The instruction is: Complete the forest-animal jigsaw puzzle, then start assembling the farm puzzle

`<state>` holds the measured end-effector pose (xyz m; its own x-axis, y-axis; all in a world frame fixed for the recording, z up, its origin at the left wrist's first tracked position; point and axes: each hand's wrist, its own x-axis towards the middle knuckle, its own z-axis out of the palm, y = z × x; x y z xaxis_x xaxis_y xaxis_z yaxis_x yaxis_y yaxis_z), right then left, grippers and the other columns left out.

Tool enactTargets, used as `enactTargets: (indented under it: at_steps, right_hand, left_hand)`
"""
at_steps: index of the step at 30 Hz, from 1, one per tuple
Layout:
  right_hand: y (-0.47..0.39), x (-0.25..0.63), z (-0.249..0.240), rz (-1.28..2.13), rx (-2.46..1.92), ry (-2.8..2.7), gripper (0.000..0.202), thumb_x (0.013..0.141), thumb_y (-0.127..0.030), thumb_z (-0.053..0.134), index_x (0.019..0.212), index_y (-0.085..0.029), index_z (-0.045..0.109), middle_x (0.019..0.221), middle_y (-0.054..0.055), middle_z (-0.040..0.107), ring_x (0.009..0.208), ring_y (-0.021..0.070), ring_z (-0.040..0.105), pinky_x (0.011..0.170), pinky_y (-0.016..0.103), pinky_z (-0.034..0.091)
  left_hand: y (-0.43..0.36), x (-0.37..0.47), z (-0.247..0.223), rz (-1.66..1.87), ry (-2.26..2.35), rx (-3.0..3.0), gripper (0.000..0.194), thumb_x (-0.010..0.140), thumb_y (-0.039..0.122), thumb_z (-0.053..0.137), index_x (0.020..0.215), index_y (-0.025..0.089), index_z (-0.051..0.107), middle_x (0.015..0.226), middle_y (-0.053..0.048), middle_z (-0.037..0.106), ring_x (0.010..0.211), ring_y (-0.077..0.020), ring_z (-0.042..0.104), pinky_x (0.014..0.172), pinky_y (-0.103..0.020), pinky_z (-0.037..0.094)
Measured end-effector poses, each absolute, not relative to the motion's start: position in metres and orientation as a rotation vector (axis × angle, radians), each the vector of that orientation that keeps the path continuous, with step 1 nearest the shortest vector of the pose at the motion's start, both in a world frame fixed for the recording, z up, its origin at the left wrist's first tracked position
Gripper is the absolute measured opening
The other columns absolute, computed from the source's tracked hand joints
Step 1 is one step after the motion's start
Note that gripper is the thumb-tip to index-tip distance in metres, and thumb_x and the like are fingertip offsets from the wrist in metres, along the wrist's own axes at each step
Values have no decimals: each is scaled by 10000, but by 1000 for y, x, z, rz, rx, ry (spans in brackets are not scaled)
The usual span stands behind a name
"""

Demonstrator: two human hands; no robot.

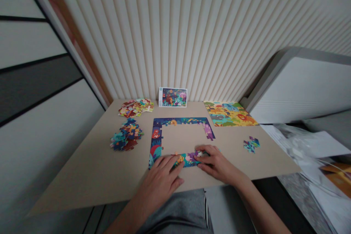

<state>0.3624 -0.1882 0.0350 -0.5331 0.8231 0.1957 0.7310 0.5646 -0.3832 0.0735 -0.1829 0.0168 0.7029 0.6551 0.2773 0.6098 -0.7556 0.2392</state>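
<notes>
A partly joined puzzle frame (157, 133) lies on the table (181, 137), with joined edge pieces along its top, left and bottom and a short run down the right. My left hand (164, 175) rests flat on the bottom row, fingers spread, near the lower left corner. At the right end of that row, my right hand (216, 162) has its thumb and fingers on a puzzle piece (201, 153), partly covered by the fingers. Between the hands, colourful bottom pieces (189, 159) show. The right side has a gap below the purple piece (208, 131).
A picture card (174, 97) stands at the back. Two piles of loose pieces, one behind (136, 108) and one nearer (126, 135), lie on the left. A finished animal puzzle (230, 114) is at the back right, and a few pieces (251, 144) lie right.
</notes>
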Motion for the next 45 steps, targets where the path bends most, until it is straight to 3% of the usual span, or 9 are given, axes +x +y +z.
enactTargets:
  at_steps: [7, 14, 20, 24, 37, 41, 45]
  right_hand:
    - [-190, 353, 28, 236, -1356, -2361, 210, 974, -348, 593, 1092, -279, 753, 1276, 91, 624, 1158, 250, 574, 1003, 448, 443]
    - [-196, 335, 33, 198, -1270, -2400, 418, 943, -383, 642, 1350, -293, 617, 1448, 89, 548, 1308, 268, 489, 1092, 482, 397]
    - [-192, 318, 33, 306, -1239, -2415, 288, 975, -323, 600, 1250, -313, 686, 1338, 58, 620, 1261, 235, 516, 1073, 432, 419]
    - [-191, 313, 34, 277, -1271, -2406, 244, 978, -303, 591, 1187, -297, 717, 1295, 69, 620, 1207, 238, 530, 1038, 428, 425]
    - [-202, 306, 40, 164, -1288, -2454, 340, 971, -325, 591, 1309, -305, 624, 1348, 76, 594, 1223, 250, 515, 1067, 458, 384]
    - [-206, 338, 35, 46, -1392, -2298, 327, 989, -301, 538, 1302, -273, 627, 1331, 88, 614, 1226, 247, 531, 1071, 449, 400]
    - [-211, 424, 20, -291, -1799, -1894, 317, 990, -266, 487, 1252, -225, 661, 1236, 127, 657, 1160, 281, 579, 1004, 485, 454]
  left_hand:
    - [-183, 72, 15, 593, 1036, 2751, 420, 961, 327, 592, 1366, 228, 539, 1387, -77, 570, 1277, -267, 504, 1085, -470, 424]
    - [-187, 73, 15, 690, 1073, 2792, 397, 951, 271, 590, 1339, 189, 568, 1334, -106, 605, 1251, -282, 532, 1071, -489, 438]
    - [-190, 71, 12, 770, 1080, 2777, 251, 957, 205, 547, 1186, 188, 650, 1171, -98, 666, 1138, -268, 595, 1003, -474, 491]
    - [-191, 72, 11, 755, 1065, 2786, 263, 959, 209, 547, 1202, 175, 641, 1172, -107, 663, 1160, -272, 589, 1003, -468, 507]
    - [-186, 66, -4, 656, 945, 2935, 370, 973, 288, 538, 1330, 203, 587, 1319, -102, 614, 1267, -277, 538, 1038, -449, 494]
    - [-185, 64, -9, 713, 875, 2994, 345, 967, 294, 546, 1295, 210, 612, 1317, -82, 630, 1243, -259, 561, 1029, -419, 498]
    - [-184, 64, -10, 733, 824, 3021, 375, 957, 301, 563, 1324, 225, 594, 1346, -66, 619, 1252, -250, 555, 1040, -413, 491]
